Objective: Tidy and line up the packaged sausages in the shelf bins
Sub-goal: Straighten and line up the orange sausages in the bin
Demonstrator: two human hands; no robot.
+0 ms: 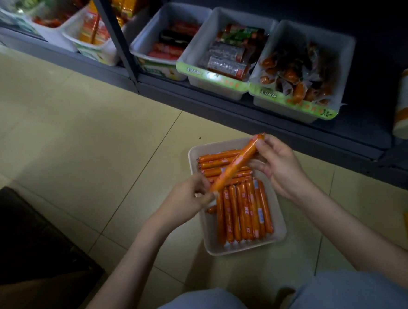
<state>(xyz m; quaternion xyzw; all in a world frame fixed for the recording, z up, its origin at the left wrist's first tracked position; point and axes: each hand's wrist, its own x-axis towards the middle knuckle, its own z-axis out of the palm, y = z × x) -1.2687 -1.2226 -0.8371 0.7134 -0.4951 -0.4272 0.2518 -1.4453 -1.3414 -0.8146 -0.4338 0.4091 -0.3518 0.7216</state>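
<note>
**One sausage held at both ends above the floor bin**

The person's knees (208, 306) fill the bottom edge, just behind both forearms. Beyond the hands runs the dark shelf (244, 117), where the shelf bins (217, 85) hold mixed packets lying at odd angles. Directly under the hands sits the floor bin (281, 221), a white tray on the tiles. In it, a near row (244, 211) points away from the person and a far row (218, 164) lies crosswise. The left hand (189, 201) pinches the nearer end of a single orange sausage (235, 164). The right hand (281, 170) pinches its farther end with fingertips, the other fingers loosely spread. The sausage's long axis slants from near-left to far-right and matches neither row. Laying it down probably means swinging it square, with the left hand closest to the near row
</note>
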